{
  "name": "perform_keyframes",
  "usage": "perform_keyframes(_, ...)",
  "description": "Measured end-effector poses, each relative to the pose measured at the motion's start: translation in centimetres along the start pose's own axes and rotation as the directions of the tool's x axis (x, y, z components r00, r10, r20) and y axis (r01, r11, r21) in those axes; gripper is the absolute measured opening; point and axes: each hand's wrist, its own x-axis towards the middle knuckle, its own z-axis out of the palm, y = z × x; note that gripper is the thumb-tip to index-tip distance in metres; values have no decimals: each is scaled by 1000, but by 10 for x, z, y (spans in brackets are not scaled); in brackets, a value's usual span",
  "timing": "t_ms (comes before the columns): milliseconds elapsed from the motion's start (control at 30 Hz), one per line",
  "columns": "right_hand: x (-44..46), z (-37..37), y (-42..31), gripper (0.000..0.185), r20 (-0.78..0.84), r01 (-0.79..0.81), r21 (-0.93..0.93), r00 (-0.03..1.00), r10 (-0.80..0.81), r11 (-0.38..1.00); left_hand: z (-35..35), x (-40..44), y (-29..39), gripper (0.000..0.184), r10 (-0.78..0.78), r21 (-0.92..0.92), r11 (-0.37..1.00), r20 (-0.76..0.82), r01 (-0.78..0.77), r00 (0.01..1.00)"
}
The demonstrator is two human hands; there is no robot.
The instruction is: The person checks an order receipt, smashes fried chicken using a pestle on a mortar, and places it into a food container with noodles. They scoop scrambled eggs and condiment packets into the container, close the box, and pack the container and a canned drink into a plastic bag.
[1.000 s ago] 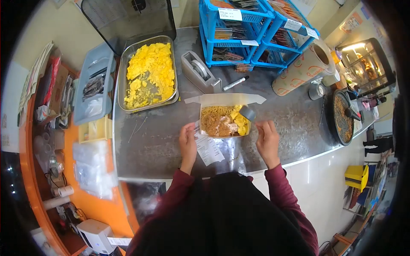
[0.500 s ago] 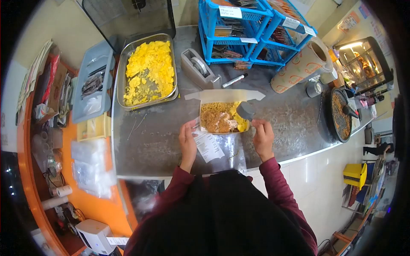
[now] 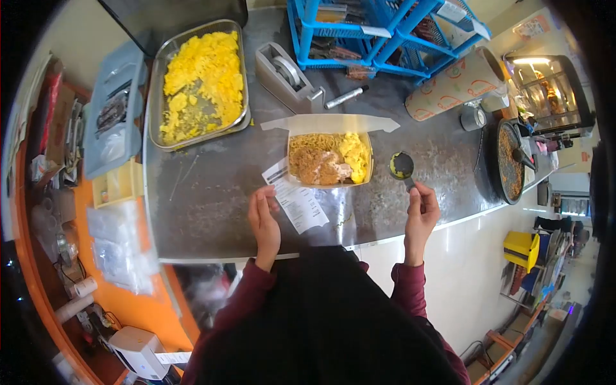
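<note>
"scoop (image 3: 402, 164) and right hand (image 3: 421, 208) have swung off the box's right end, out over the counter (image 3: 378, 205). a half-second back the bowl was tipped above the egg (image 3: 353, 154)."

"and now?"

"bowl faces up, a few yellow bits inside. to me that reads as egg already dropped in the box (image 3: 321, 187), with the scoop lifted away."

"how's it held?"

"thumb and fingers of the right hand pinch the end of the dark handle."

"left hand (image 3: 265, 221)?"

"it has slipped away from the box's near left corner. fingers are bunched loosely by the left side of the receipt (image 3: 300, 208); i can't tell if they're pinching the paper."

"where's the box?"

"mid-counter, set back from the front edge, lid (image 3: 330, 122) folded open behind. noodles (image 3: 307, 142) at the back left, crumbed piece (image 3: 311, 168) in front of them, egg along the right. more of the receipt shows beside it now, slanting towards the counter's front edge."

"and the big egg tray (image 3: 154, 138)?"

"near the counter's left edge, towards the back corner, partly full."
</note>
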Motion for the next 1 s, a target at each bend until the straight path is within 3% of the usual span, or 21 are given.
perform_keyframes(33,-1,-2,-10,16,10,-84,31,996,84,996,3,-10,3,34,-4,-3,1000,22,5,1000)
perform_keyframes(133,9,-8,-5,15,87,-163,112,984,154,980,17,-49,20,29,-111,55,994,329,98,938)
perform_keyframes(200,20,-13,-7,15,142,-175,75,976,163,982,32,-71,19,23,-50,91,996,663,-14,747)
perform_keyframes(267,31,-18,-12,14,195,-172,23,967,164,985,46,-92,29,21,-180,126,981,871,148,457)
perform_keyframes(367,47,-17,-11,13,290,-9,-77,957,31,997,49,-118,15,27,-165,157,983,983,96,77)
perform_keyframes(467,59,-12,-15,7,371,163,-255,927,-59,953,45,-139,-2,36,-191,193,981,980,29,-58)
perform_keyframes(567,79,0,-20,16,536,532,-401,797,-281,745,48,-148,-12,42,-194,196,980,979,20,-64)
perform_keyframes(667,92,6,-26,22,685,721,-414,649,-331,556,50,-161,-20,45,-184,184,983,982,-5,-39)
perform_keyframes(800,99,14,-33,26,765,769,-319,553,-328,554,53,-171,-27,47,-170,170,985,985,14,-5)
perform_keyframes(900,93,23,-34,25,833,804,-318,490,-257,502,59,-169,-26,47,-223,226,974,972,30,-66)
perform_keyframes(1000,91,29,-36,22,854,859,-351,457,-250,372,61,-175,-30,47,-181,181,983,983,29,-3)
